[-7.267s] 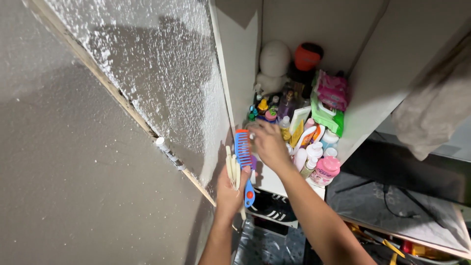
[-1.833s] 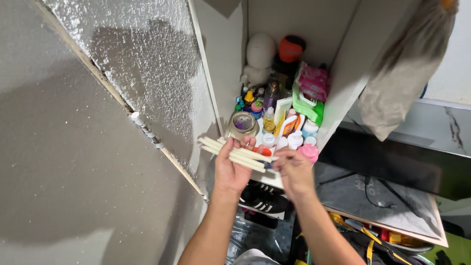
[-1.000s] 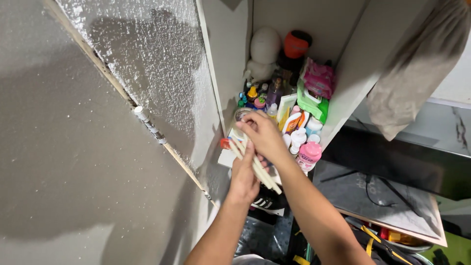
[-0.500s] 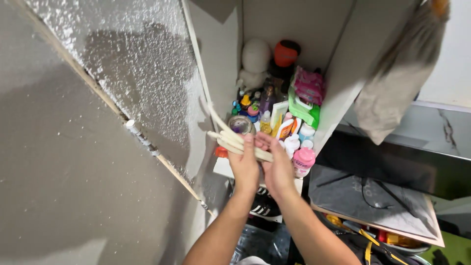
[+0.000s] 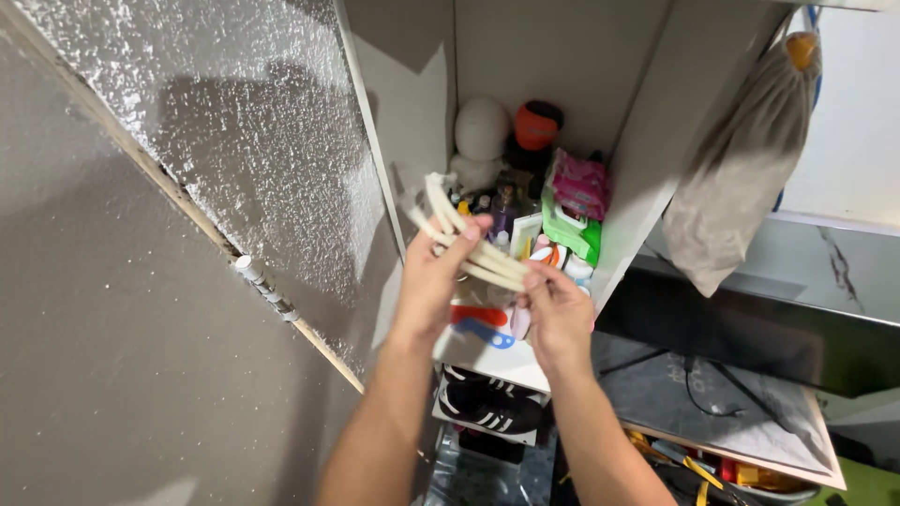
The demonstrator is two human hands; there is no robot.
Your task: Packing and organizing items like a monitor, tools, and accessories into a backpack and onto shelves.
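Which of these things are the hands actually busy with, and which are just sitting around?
In hand:
- cream sticks, a bundle held by both the left hand and the right hand

Lying about:
- bottles crowded on the white shelf
- blue comb at the shelf's front
- green and pink packs
- white round head form
- black shoes below
- grey cloth bag hanging at the right

Both hands, left hand and right hand, on cream sticks (before the cluttered shelf)
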